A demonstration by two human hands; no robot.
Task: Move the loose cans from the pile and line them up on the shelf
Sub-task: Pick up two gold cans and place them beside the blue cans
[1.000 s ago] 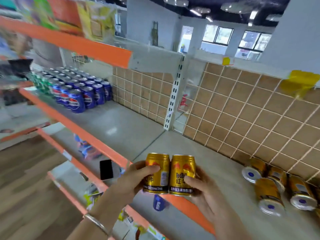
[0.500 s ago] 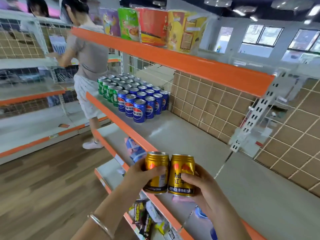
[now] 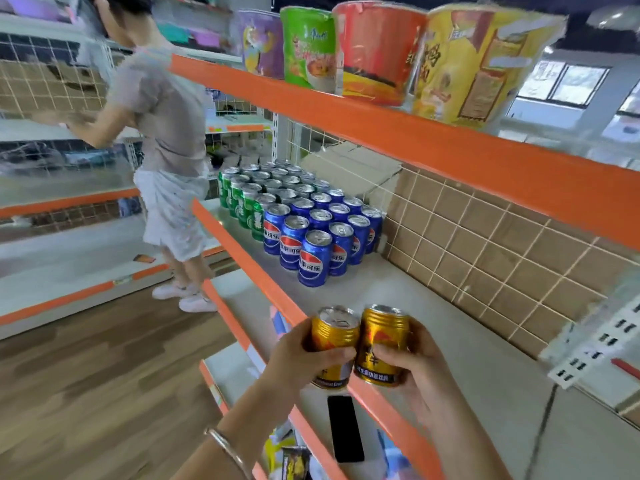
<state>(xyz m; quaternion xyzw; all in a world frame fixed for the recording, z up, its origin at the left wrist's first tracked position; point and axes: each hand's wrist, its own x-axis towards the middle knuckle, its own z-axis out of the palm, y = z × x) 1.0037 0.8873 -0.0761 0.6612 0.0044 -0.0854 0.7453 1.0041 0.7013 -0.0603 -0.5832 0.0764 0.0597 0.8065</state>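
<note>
My left hand (image 3: 298,358) grips a gold can (image 3: 334,332) and my right hand (image 3: 415,367) grips a second gold can (image 3: 382,336). Both cans are upright, side by side and touching, held above the orange front edge of the grey shelf (image 3: 433,323). Further left on this shelf stand rows of blue cola cans (image 3: 313,258) and, behind them, green cans (image 3: 242,206). The pile of loose gold cans is out of view.
Big noodle tubs (image 3: 377,53) stand on the orange-edged shelf above. A tan grid panel (image 3: 491,244) backs the shelf. A black phone (image 3: 344,427) lies on the lower shelf. A person (image 3: 162,140) works in the aisle to the left, on a wood floor.
My view has swung left along the shelf, so the gold can pile dropped out of sight and the blue cans came nearer. Both hands kept their cans together.
</note>
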